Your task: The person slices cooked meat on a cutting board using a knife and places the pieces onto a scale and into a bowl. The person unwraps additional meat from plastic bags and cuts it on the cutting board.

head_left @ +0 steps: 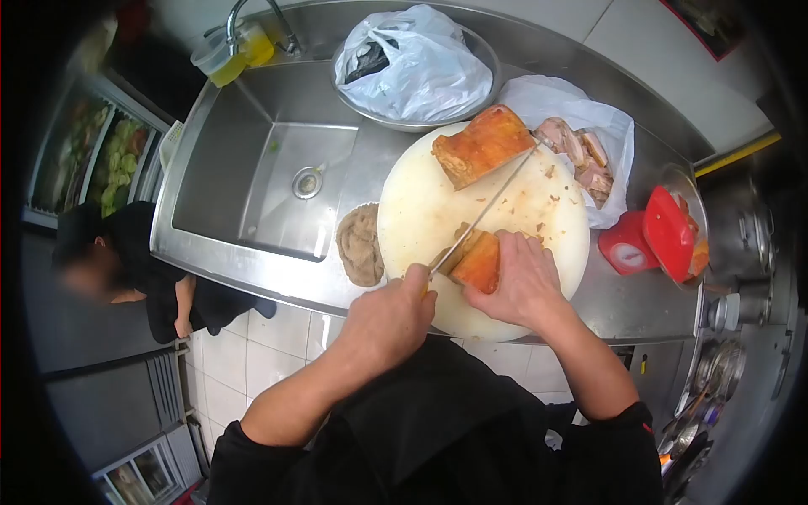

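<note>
Around the cutting board's centre, bare surface opens at 10 o'clock and 3. Between them, the knife slants from 7 to 1, ending by the roast pork slab at 12. The left hand blocks 7:30; the right hand and pork chunk fill 5 to 6. Beyond the rim stand a steel bowl at 11, meat-filled plastic bag at 2, red scale at 3, cloth at 9; steel counter lies open at 4.

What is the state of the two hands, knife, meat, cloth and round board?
Round board: crumb-strewn
Knife: bare blade
Left hand: closed around knife
Right hand: holding small meat piece
Large meat piece: lying on board
Meat chunks: cut, uncovered
Cloth: crumpled
</note>
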A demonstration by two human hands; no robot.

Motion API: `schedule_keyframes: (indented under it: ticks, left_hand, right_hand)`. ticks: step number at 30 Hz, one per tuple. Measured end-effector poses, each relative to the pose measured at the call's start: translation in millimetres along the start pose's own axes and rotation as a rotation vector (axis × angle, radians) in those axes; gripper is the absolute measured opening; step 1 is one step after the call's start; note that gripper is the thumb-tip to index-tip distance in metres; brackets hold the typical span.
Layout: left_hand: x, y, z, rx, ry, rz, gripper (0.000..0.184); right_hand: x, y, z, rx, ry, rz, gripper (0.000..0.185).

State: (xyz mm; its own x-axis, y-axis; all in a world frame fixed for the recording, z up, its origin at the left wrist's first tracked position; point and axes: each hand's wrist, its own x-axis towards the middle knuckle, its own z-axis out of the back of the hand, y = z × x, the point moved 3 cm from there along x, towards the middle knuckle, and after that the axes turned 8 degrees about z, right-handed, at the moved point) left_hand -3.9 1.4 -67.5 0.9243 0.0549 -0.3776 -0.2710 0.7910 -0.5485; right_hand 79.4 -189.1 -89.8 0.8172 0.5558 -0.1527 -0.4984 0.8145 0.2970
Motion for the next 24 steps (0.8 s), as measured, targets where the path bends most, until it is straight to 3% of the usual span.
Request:
schedule_keyframes:
  ticks: [24]
  left_hand:
    - [-31, 8, -13, 0.054, -0.057, -0.019, 0.021]
  right_hand:
    - [0, 4, -6, -0.003, -0.039, -0.031, 0.071]
